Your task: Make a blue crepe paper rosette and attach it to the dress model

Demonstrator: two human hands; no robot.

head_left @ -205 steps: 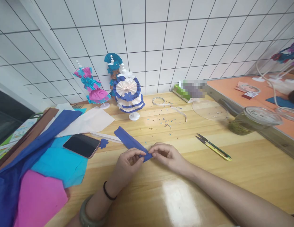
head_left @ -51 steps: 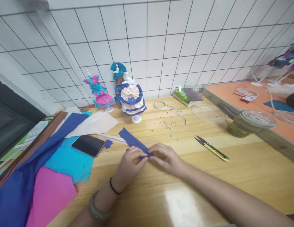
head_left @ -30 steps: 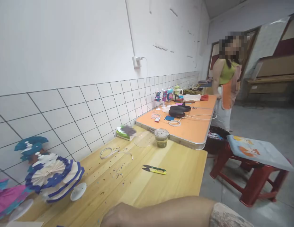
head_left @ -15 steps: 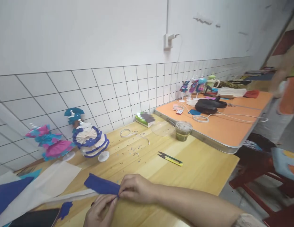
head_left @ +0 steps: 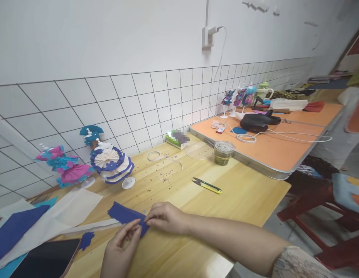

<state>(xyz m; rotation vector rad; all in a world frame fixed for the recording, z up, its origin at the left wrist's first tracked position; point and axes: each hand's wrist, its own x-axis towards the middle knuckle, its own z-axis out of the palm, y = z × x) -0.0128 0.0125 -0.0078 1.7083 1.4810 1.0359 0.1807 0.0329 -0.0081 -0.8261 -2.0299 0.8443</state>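
Observation:
A dark blue paper strip (head_left: pixel 125 213) lies slanted on the wooden table, its lower end bent down between my hands. My right hand (head_left: pixel 167 218) pinches the strip's right end between thumb and fingertips. Just left of it, my left hand (head_left: pixel 121 245) has thumb and forefinger closed on the strip's lower edge. A narrow white paper strip (head_left: pixel 95 226) runs out from beneath the blue one. Near my left hand lie a small blue paper scrap (head_left: pixel 86 241) and a dark phone (head_left: pixel 48 259). Yellow-handled thread snips (head_left: pixel 207 185) rest beyond my right hand.
Paper sheets (head_left: pixel 72 208) cover the left side. Small stands with paper dresses (head_left: pixel 110 164) stand by the tiled wall. A lidded cup (head_left: pixel 223 152), a tape roll (head_left: pixel 154 155) and scattered clippings lie farther back. An orange table (head_left: pixel 272 154) adjoins on the right; a red stool (head_left: pixel 300 227) stands below.
The blue strip's right end now bends downward between my hands. My left fingers have shifted slightly off my right fingertips. The camera view has tilted down a little.

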